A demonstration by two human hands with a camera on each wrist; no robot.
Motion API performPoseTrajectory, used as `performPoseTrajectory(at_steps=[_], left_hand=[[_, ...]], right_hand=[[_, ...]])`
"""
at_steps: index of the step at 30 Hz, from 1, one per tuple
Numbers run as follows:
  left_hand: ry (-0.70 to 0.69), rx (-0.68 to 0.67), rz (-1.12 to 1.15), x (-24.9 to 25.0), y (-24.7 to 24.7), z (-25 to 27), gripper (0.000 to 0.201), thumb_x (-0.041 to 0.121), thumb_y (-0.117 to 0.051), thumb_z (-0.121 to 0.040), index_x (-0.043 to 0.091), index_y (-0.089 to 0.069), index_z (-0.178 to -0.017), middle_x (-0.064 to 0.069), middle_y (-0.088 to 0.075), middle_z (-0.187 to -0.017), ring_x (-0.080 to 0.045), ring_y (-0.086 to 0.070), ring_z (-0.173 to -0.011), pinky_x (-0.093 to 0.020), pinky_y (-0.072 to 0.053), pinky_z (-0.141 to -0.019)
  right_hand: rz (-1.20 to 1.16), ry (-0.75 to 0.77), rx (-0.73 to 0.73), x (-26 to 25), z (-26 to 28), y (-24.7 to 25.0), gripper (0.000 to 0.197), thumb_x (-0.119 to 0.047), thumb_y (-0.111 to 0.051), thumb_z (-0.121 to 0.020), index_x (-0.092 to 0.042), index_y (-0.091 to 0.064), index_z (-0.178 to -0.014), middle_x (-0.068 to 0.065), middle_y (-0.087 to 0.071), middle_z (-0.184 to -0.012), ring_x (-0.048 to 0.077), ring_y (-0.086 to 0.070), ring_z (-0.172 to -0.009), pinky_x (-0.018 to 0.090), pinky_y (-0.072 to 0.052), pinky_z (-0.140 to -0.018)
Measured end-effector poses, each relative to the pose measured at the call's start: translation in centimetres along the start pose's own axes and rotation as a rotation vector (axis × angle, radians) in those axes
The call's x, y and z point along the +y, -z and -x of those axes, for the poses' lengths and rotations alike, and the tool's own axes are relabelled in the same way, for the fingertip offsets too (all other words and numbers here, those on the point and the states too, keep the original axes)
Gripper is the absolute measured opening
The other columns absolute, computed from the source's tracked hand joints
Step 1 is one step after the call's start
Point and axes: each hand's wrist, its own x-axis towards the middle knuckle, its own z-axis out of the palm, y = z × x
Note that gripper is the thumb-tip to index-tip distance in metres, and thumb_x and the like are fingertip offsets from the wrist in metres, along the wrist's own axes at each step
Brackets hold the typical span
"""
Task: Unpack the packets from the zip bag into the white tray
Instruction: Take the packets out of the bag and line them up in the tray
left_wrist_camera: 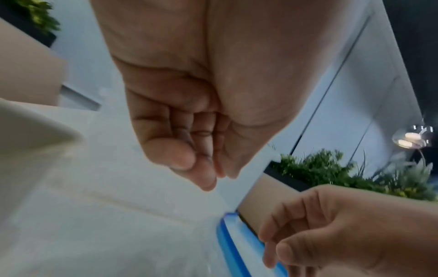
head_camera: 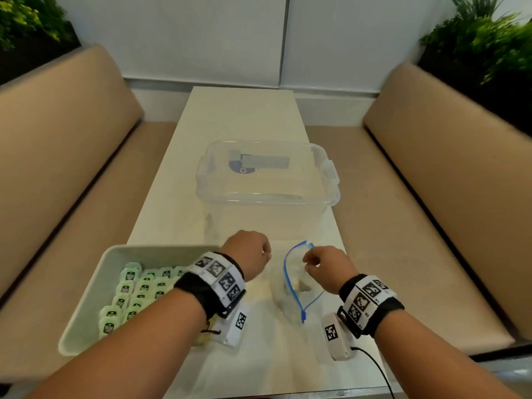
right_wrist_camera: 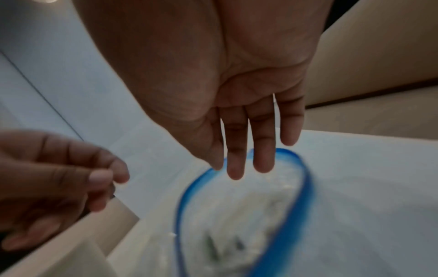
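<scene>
Both hands hover at the open mouth of the zip bag (head_camera: 299, 286), with the white tray (head_camera: 95, 286) at near left already lined with green packets (head_camera: 135, 292).

Thin clear film, the bag looks light, floppy and slippery; its stiffer blue zip rim is probably the surest place to hold while reaching in. Right hand (head_camera: 326, 267) sits at the rim, fingers nearly straight and pointing into the mouth; whether it pinches the rim I cannot tell. Left hand (head_camera: 249, 254), just left of the bag above the surface (head_camera: 241, 116), is loosely curled and holds nothing.
</scene>
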Motion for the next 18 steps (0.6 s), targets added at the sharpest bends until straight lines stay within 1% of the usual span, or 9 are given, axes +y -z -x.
performPoseTrajectory(at_steps=[3,5,7,9,10,13,15,16,18], left_hand=[[0.05,-0.068,-0.098,3.0,-2.9,-1.7,0.038,0.048,-0.053,-0.093,0.013,-0.068,-0.098,-0.005,-0.07,-0.096,-0.025,-0.065,-0.09,-0.033,-0.052,-0.078],[0.109,-0.127,-0.148,4.1,-5.2,-2.6,0.051,0.06,-0.055,-0.088,0.011,-0.064,-0.098,-0.007,-0.067,-0.095,-0.026,-0.063,-0.087,-0.031,-0.048,-0.07],[0.197,-0.163,-0.126,4.4,-7.7,-3.0,0.055,0.063,-0.062,-0.081,0.012,-0.058,-0.102,-0.005,-0.064,-0.096,-0.025,-0.061,-0.084,-0.03,-0.045,-0.067],[0.277,-0.174,-0.064,4.5,-9.5,-3.1,0.052,0.049,-0.068,-0.081,0.012,-0.049,-0.111,-0.006,-0.062,-0.106,-0.027,-0.062,-0.092,-0.031,-0.044,-0.068],[0.294,-0.171,-0.035,4.5,-10.1,-3.1,0.047,0.04,-0.067,-0.085,0.011,-0.045,-0.115,-0.008,-0.061,-0.11,-0.028,-0.062,-0.094,-0.032,-0.044,-0.069],[0.278,-0.148,0.055,4.5,-10.8,-3.1,0.037,0.015,-0.059,-0.089,0.01,-0.041,-0.121,-0.011,-0.062,-0.103,-0.028,-0.06,-0.085,-0.035,-0.047,-0.067],[0.259,-0.121,0.156,4.3,-11.1,-3.1,0.04,0.004,-0.055,-0.085,0.015,-0.041,-0.121,-0.009,-0.061,-0.099,-0.028,-0.061,-0.085,-0.037,-0.051,-0.07],[0.252,-0.11,0.203,4.3,-11.2,-3.0,0.043,0.0,-0.054,-0.084,0.018,-0.041,-0.121,-0.009,-0.061,-0.1,-0.028,-0.062,-0.087,-0.038,-0.052,-0.073],[0.254,-0.083,0.271,4.1,-11.7,-2.8,0.045,-0.004,-0.052,-0.082,0.021,-0.042,-0.119,-0.007,-0.059,-0.101,-0.028,-0.062,-0.091,-0.037,-0.052,-0.076]], right_hand=[[0.096,0.016,-0.083,2.5,0.3,-0.5,0.024,-0.018,-0.063,-0.087,-0.022,-0.072,-0.109,-0.004,-0.071,-0.109,0.015,-0.065,-0.104,0.019,-0.045,-0.085],[0.139,0.066,-0.179,3.6,0.5,-0.9,0.031,-0.021,-0.07,-0.084,-0.022,-0.069,-0.115,-0.006,-0.07,-0.113,0.014,-0.064,-0.105,0.02,-0.047,-0.09],[0.162,0.108,-0.243,4.3,0.5,-1.3,0.038,-0.023,-0.074,-0.083,-0.022,-0.067,-0.121,-0.005,-0.069,-0.117,0.014,-0.064,-0.105,0.024,-0.049,-0.094],[0.176,0.138,-0.271,4.9,0.5,-1.7,0.04,-0.024,-0.073,-0.085,-0.02,-0.065,-0.124,-0.003,-0.069,-0.12,0.016,-0.063,-0.106,0.027,-0.049,-0.096],[0.183,0.151,-0.281,5.2,0.4,-1.9,0.041,-0.025,-0.071,-0.086,-0.018,-0.064,-0.127,-0.002,-0.069,-0.119,0.017,-0.063,-0.107,0.027,-0.048,-0.096],[0.162,0.173,-0.269,5.8,0.7,-2.4,0.045,-0.033,-0.062,-0.091,-0.014,-0.057,-0.132,0.004,-0.071,-0.112,0.023,-0.063,-0.108,0.03,-0.048,-0.094],[0.143,0.187,-0.234,6.0,0.6,-2.8,0.045,-0.036,-0.058,-0.093,-0.013,-0.055,-0.132,0.009,-0.07,-0.109,0.028,-0.062,-0.105,0.034,-0.049,-0.091],[0.154,0.189,-0.215,6.1,0.6,-3.0,0.044,-0.035,-0.056,-0.094,-0.013,-0.055,-0.132,0.01,-0.068,-0.112,0.029,-0.061,-0.106,0.035,-0.049,-0.091],[0.181,0.191,-0.187,6.2,0.4,-3.7,0.039,-0.033,-0.053,-0.095,-0.014,-0.057,-0.129,0.011,-0.062,-0.12,0.03,-0.059,-0.11,0.031,-0.047,-0.089]])
